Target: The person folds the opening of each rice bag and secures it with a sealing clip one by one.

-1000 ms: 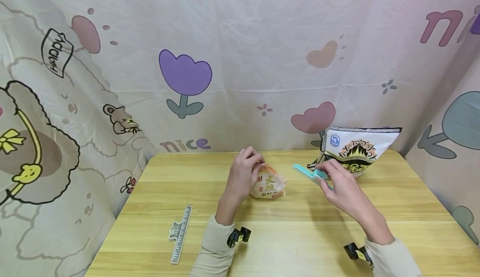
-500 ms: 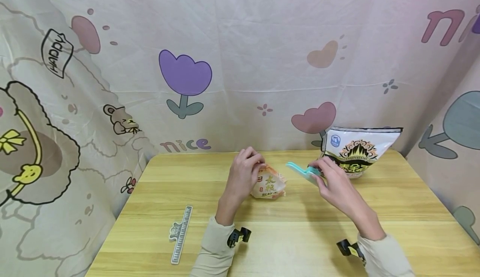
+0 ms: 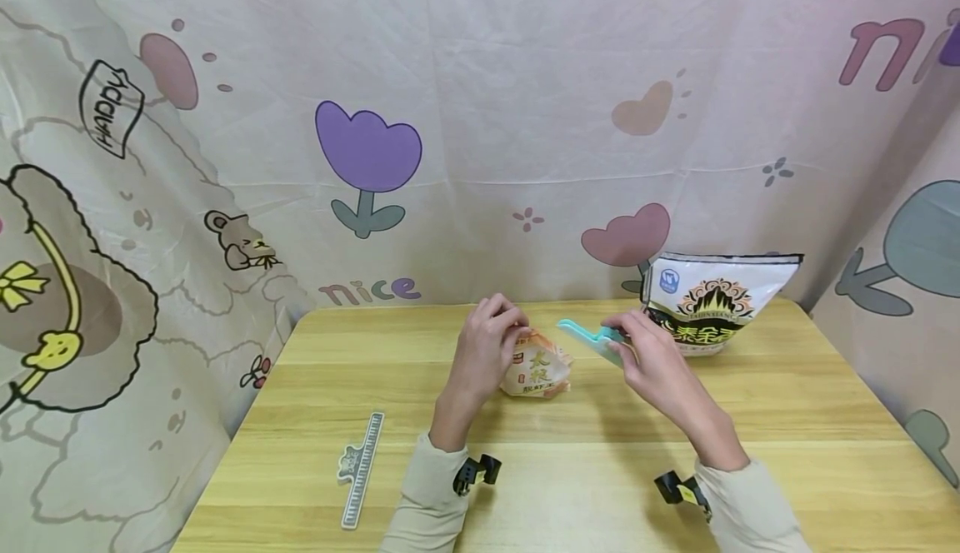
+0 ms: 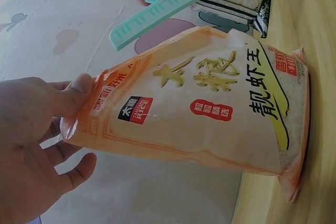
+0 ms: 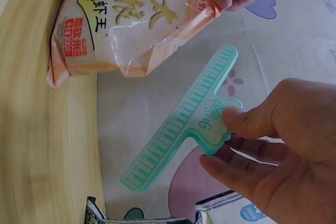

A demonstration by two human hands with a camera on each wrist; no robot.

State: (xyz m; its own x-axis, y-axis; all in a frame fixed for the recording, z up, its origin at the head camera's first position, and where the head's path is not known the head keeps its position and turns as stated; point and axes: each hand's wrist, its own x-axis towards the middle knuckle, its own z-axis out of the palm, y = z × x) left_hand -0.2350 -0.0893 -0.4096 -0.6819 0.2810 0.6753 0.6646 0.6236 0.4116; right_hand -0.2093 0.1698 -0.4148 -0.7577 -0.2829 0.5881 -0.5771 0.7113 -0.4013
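Note:
An orange and white bag of rice (image 4: 210, 93) stands on the wooden table, its top pinched between the thumb and fingers of my left hand (image 3: 486, 349). My right hand (image 3: 660, 370) pinches a teal bag clip (image 5: 184, 114) by its handle. Piano keys are printed along the clip's long bar, which is raised above the table to the right of the rice bag. In the right wrist view the clip and the bag are apart. Part of the bag's top lies hidden behind my left fingers.
A white and black bag (image 3: 716, 299) stands upright at the back right, just behind my right hand. A grey bag clip (image 3: 362, 470) lies on the table (image 3: 570, 486) at the left. A patterned cloth (image 3: 480, 145) hangs behind the table.
My right hand has moved left with the teal bag clip, away from the white and black bag and closer to the rice bag. My left hand has stayed on the rice bag's top.

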